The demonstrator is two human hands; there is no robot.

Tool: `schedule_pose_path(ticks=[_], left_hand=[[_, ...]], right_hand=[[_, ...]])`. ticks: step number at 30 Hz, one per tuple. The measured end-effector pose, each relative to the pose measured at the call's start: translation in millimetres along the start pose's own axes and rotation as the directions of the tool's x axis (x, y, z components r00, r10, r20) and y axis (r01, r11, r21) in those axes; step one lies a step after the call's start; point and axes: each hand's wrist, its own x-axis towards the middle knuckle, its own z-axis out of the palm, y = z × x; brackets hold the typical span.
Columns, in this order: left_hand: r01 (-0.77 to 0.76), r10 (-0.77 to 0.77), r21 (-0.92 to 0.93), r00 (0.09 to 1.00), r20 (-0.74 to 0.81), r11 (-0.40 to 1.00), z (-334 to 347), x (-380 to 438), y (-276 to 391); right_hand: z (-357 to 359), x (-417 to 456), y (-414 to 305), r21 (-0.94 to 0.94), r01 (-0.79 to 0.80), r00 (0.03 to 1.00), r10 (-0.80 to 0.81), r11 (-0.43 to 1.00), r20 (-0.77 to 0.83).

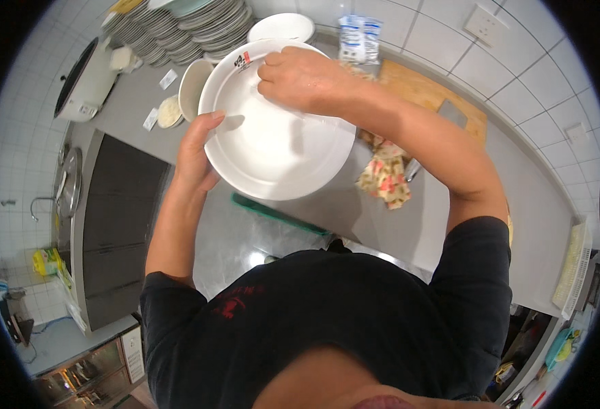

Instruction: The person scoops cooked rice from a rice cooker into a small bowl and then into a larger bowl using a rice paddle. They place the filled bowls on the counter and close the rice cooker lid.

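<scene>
A large white round bowl point(274, 148) is tilted up in front of me, its inside facing me. My left hand point(197, 148) grips its left rim, with the thumb over the edge and the fingers behind. My right hand point(300, 76) reaches over the bowl's far part with its fingers curled down towards the inner surface. Whether those fingers hold something is hidden. Dark printed marks and a small red one show on the far rim. Below my right forearm lies a flowered cloth point(386, 176) on the grey counter point(341, 199), beside a metal handle.
Stacks of plates point(215, 25), another white dish point(281, 28) and a pale bowl point(192, 87) stand beyond. A rice cooker point(87, 84) is at the left. At the right, a cleaver point(452, 113) rests on a wooden cutting board point(412, 87), near a plastic packet point(359, 38).
</scene>
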Motion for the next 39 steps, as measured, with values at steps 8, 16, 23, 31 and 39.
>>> schedule_pose_path(ticks=[8, 16, 23, 31, 39], left_hand=[[-0.357, 0.337, -0.022, 0.899, -0.281, 0.934, -162.9, -90.1, 9.8], [-0.217, 0.229, 0.077, 0.897, -0.378, 0.973, -311.2, -199.2, 59.7], [-0.589, 0.435, -0.031, 0.63, -0.644, 0.807, -423.5, -236.7, 60.3], [-0.743, 0.606, 0.128, 0.419, -0.676, 0.656, -534.2, -235.0, 75.6], [-0.799, 0.587, 0.063, 0.383, -0.714, 0.598, -611.7, -198.4, 142.1]], right_hand=[[77.8, 132.1, -173.9, 0.767, -0.403, 0.915, 0.205, 0.499, 0.347], [145.5, 289.6, -166.8, -0.038, 0.158, 0.987, -0.159, 0.987, -0.026], [204.8, 352.4, -261.8, 0.416, -0.25, 0.964, 0.183, 0.874, 0.194], [253.7, 413.5, -275.4, 0.873, -0.146, 0.96, -0.146, 0.465, 0.239], [310.3, 513.7, -150.7, 0.898, -0.383, 0.9, 0.305, 0.216, 0.311]])
